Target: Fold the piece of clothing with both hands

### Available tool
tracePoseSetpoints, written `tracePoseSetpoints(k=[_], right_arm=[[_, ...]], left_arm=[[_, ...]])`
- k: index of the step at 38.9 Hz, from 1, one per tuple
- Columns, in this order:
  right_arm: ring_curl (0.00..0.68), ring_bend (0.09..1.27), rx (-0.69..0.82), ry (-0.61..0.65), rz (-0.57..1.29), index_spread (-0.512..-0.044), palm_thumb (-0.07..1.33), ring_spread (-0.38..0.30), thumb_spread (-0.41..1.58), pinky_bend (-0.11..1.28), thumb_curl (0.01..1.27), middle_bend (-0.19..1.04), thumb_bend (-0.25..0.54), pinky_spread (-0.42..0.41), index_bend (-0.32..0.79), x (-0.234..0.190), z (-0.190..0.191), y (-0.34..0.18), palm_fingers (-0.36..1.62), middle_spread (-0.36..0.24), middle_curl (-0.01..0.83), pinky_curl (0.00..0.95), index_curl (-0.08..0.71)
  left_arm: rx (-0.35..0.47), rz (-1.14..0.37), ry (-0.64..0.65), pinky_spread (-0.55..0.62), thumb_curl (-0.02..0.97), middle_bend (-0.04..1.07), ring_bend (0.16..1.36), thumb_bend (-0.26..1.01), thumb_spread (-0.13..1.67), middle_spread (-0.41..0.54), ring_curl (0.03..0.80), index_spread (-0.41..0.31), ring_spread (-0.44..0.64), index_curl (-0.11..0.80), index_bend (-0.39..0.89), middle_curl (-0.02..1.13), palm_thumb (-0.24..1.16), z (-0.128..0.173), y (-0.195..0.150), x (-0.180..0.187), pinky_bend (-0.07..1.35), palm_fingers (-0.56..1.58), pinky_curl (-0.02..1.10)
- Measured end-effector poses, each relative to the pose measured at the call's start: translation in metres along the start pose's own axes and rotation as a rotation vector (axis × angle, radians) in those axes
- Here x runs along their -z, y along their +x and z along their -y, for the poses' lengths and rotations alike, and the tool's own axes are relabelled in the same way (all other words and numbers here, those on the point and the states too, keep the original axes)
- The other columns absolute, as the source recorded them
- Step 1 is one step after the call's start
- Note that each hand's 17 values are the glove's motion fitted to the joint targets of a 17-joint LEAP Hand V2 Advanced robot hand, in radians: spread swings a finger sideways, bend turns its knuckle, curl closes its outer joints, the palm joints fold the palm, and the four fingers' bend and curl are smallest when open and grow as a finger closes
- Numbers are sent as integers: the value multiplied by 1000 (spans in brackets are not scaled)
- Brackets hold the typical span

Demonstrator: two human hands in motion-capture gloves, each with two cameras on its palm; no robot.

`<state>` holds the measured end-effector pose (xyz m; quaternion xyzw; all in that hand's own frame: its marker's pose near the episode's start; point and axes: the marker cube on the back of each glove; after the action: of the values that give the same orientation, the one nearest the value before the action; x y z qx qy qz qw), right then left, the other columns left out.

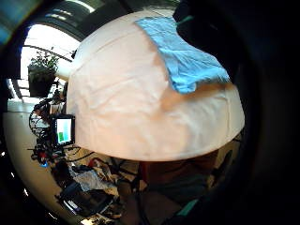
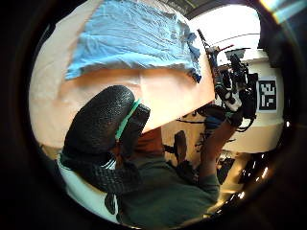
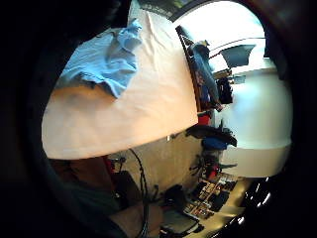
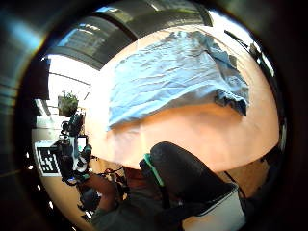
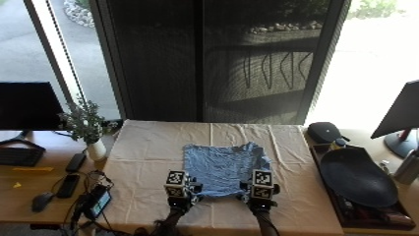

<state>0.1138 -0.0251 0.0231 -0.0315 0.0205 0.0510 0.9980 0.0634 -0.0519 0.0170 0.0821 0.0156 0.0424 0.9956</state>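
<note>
**Hands staged at the near hem**

Cloth-covered table (image 5: 150, 147) by dark windows; blue garment (image 5: 223, 169) lies flat at centre. We see left hand (image 5: 178, 195) at its 7 o'clock corner, right hand (image 5: 262, 194) at 5 o'clock, likely staged to lift the hem together. Grip state: cannot tell.

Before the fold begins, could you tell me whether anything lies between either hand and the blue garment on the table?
Nothing visible does. The blue garment lies spread on the cream tablecloth, and the left hand and right hand sit at its near edge, with only bare cloth around them. The plant stands off to the side.
</note>
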Motion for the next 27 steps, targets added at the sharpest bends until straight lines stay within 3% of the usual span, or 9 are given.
tracePoseSetpoints(k=[2, 19, 26, 27], right_arm=[[271, 389, -25, 4, 2, -387, 304, 144, 1118, 694, 255, 173, -18, 250, 94, -7, 5, 10, 134, -3, 288, 358, 202], [296, 458, -152, -15, 29, -391, 420, 145, 1051, 773, 305, 187, -13, 193, 90, -92, 46, 58, 88, 20, 299, 373, 179], [308, 509, -133, -33, 8, -391, 492, 114, 1040, 814, 327, 206, -6, 84, 70, -110, 53, 61, 129, 9, 313, 378, 155], [318, 540, -128, -37, 6, -390, 531, 70, 1049, 791, 337, 245, 12, 56, 82, -112, 53, 60, 217, -16, 327, 372, 157]], left_arm=[[-4, -27, -63, 239, 233, 216, 630, -16, 1183, 30, 297, -95, 155, 198, 97, 363, 194, -2, 8, -14, 597, 328, 269], [-56, -26, -185, 229, 270, 204, 654, -18, 1130, 51, 309, -82, 166, 197, 104, 379, 239, 37, 21, -99, 645, 289, 288], [-66, 22, -125, 220, 283, 188, 636, -8, 1129, 49, 303, -88, 167, 219, 147, 378, 274, 25, 25, -77, 643, 312, 288], [-66, 32, -104, 211, 287, 185, 605, 10, 1142, 37, 294, -100, 165, 244, 217, 376, 307, 28, 24, -80, 631, 357, 284]])
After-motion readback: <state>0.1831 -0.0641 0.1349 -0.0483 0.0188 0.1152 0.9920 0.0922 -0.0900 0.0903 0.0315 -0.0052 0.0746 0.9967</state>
